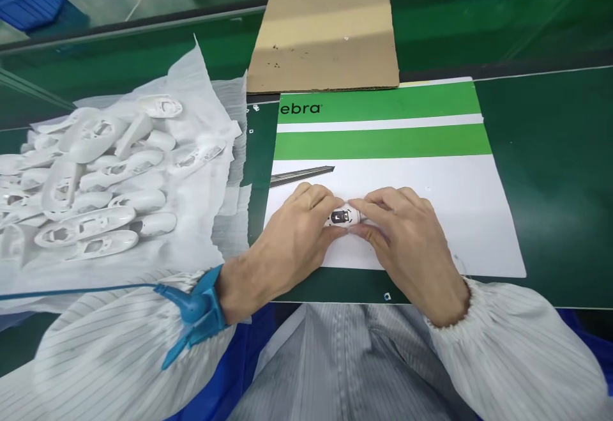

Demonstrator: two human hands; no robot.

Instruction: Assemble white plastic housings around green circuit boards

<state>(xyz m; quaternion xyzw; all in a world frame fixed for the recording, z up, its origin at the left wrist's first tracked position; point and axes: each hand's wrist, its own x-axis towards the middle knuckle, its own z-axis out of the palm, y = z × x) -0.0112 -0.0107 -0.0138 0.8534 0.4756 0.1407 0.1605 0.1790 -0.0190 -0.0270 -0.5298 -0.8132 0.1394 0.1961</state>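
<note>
Since the left hand (292, 232) and right hand (407, 248) both grip a small white plastic housing (342, 216) from opposite ends, its long axis lies crosswise between them, equally near each, over a printed green-and-white sheet (383, 143).

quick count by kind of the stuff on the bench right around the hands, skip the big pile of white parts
white plastic part between left hand and right hand: 1
printed green and white sheet: 1
cardboard sheet: 1
metal strip: 1
total: 4
</note>
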